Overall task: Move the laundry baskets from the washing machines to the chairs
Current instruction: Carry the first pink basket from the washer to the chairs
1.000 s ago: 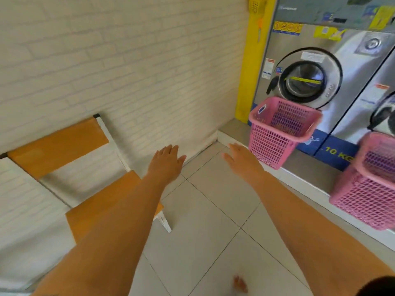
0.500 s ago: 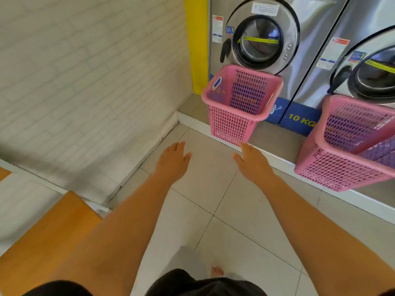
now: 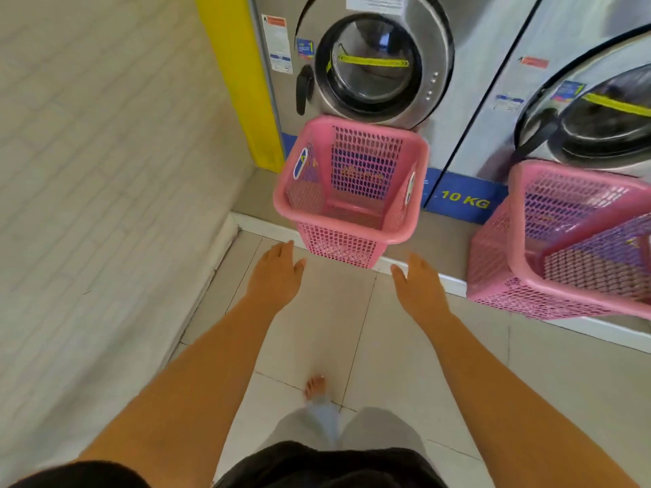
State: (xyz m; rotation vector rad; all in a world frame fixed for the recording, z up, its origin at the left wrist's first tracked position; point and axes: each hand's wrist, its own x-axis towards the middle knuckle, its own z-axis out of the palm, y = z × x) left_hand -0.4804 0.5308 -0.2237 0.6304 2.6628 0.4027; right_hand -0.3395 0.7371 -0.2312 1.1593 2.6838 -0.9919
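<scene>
A pink mesh laundry basket [image 3: 352, 220] stands empty on the raised step below the left washing machine [image 3: 373, 65]. A second pink basket [image 3: 528, 276], with another nested in it, stands in front of the right washing machine [image 3: 599, 110]. My left hand [image 3: 274, 272] is stretched out, fingers apart, just short of the first basket's lower left. My right hand [image 3: 419, 287] reaches out just below its lower right corner, fingers apart. Neither hand touches the basket. No chair is in view.
A white brick wall [image 3: 105, 170] runs along the left, ending at a yellow column [image 3: 243, 82]. The raised step's white edge [image 3: 451, 280] crosses the tiled floor [image 3: 338, 311]. My bare foot [image 3: 315, 385] is on the tiles below.
I have turned away from the orange chair and moved closer to the machines. The left basket now lies just beyond both outstretched hands, and the chair has left the view.
</scene>
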